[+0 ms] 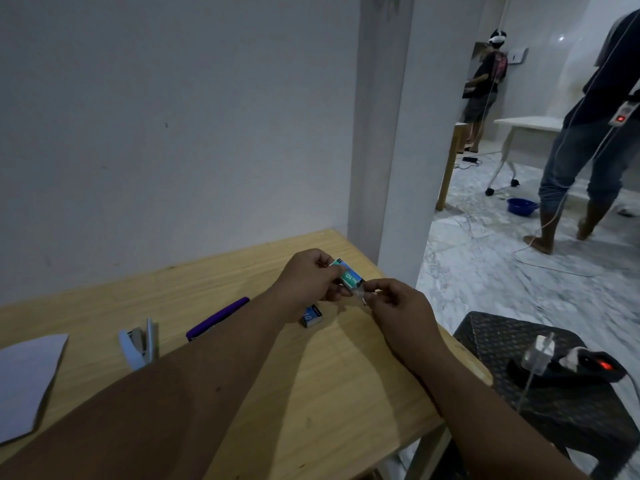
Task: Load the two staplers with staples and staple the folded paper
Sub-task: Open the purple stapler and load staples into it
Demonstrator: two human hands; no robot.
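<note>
My forearms reach out over the pale wooden counter (322, 382). My left hand (308, 278) pinches a small green staple box marked "10" (349, 277) above the counter, and my right hand (398, 308) pinches its inner tray end (360, 293), fingertips pressed together. Just below the green box, a small blue staple box (312, 315) lies on the counter. Left of the green box lie a purple stapler (218, 320), then an opened light-blue stapler (138, 344), and farthest left the folded white paper (27, 379).
</note>
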